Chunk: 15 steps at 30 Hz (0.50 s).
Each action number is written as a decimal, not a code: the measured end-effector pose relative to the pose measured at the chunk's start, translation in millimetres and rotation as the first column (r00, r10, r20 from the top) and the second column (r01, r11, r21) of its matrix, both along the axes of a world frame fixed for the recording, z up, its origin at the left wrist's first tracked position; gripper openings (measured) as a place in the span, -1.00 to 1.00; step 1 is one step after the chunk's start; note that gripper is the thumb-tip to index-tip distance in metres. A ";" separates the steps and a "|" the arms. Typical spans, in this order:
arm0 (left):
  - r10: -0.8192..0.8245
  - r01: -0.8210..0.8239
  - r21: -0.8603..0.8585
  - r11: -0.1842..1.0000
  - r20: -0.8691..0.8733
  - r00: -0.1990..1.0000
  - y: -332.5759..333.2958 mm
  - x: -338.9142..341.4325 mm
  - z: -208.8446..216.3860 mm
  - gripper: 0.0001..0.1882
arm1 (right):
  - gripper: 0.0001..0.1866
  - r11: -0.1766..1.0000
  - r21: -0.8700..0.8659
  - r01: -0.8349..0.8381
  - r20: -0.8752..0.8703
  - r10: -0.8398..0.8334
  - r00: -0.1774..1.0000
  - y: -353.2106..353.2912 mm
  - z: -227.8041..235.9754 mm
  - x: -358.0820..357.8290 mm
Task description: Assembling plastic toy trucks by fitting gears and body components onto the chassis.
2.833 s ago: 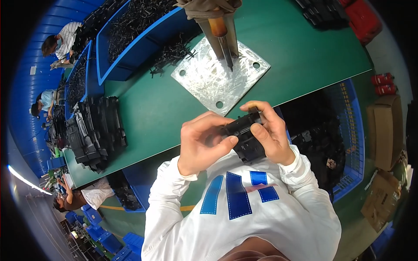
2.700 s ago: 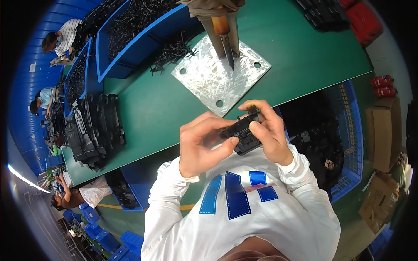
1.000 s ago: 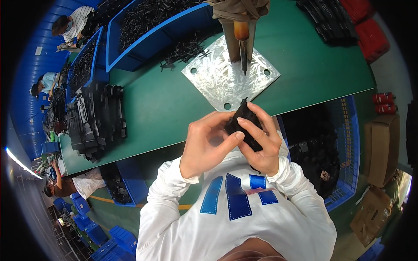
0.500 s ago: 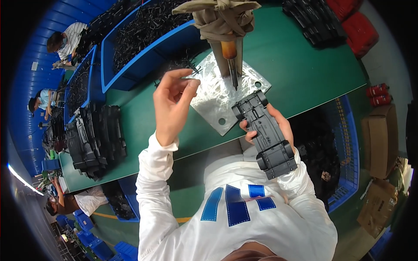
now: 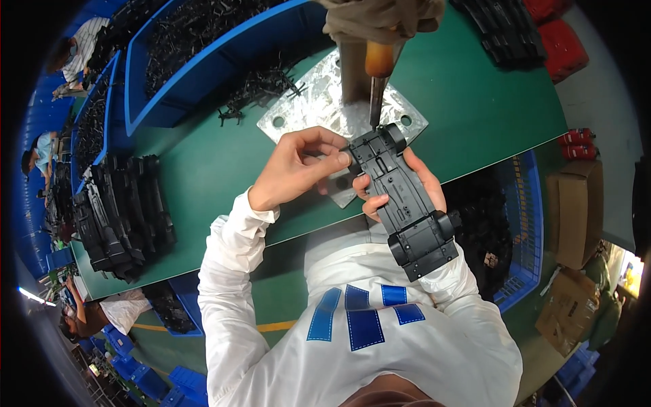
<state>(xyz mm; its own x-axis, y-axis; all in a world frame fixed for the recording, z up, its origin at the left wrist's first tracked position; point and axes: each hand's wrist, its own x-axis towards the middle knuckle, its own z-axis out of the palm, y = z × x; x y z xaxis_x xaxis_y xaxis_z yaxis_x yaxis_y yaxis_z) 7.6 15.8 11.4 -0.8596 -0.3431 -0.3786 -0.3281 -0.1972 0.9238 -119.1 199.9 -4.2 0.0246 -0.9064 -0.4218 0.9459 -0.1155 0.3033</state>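
My right hand [image 5: 426,184] grips a long black plastic toy-car chassis [image 5: 404,201], underside up, its far end under the tip of a hanging screwdriver [image 5: 377,74] with an orange handle. My left hand [image 5: 298,167] pinches something small at the chassis's front left corner; the small piece is too tiny to make out. Both hands are over a shiny metal base plate [image 5: 305,112] on the green table [image 5: 203,169].
A blue bin [image 5: 224,47] of small black parts stands at the back, with loose pieces [image 5: 261,85] spilled beside it. Stacked black chassis [image 5: 122,214] lie on the left. Blue crates [image 5: 515,224] and cardboard boxes [image 5: 576,210] sit right. Other people work along the left.
My left hand reached to the loose parts by the bin and came back to the chassis. My right hand turned the chassis lengthwise and raised its end under the screwdriver.
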 end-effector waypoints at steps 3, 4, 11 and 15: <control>-0.013 0.011 0.049 0.999 0.041 0.999 0.2 0.8 -0.8 -0.69 | -0.48 1.000 0.006 -0.002 0.004 0.002 1.000 -1.7 -6.0 2.3; -0.011 0.009 0.055 0.998 0.045 0.999 0.7 0.7 -1.4 -0.71 | -0.50 1.000 0.019 0.004 0.016 -0.005 1.000 -3.5 -2.0 2.9; 0.042 -0.039 0.083 0.996 -0.039 0.998 3.2 2.7 -10.6 -0.78 | -0.48 1.000 0.008 0.019 0.124 -0.020 0.992 -4.3 -3.3 7.8; 0.072 -0.067 0.077 0.995 -0.070 0.995 6.4 3.9 -10.4 -0.80 | -0.48 1.000 -0.007 0.013 0.105 -0.013 0.994 -3.3 -1.9 8.7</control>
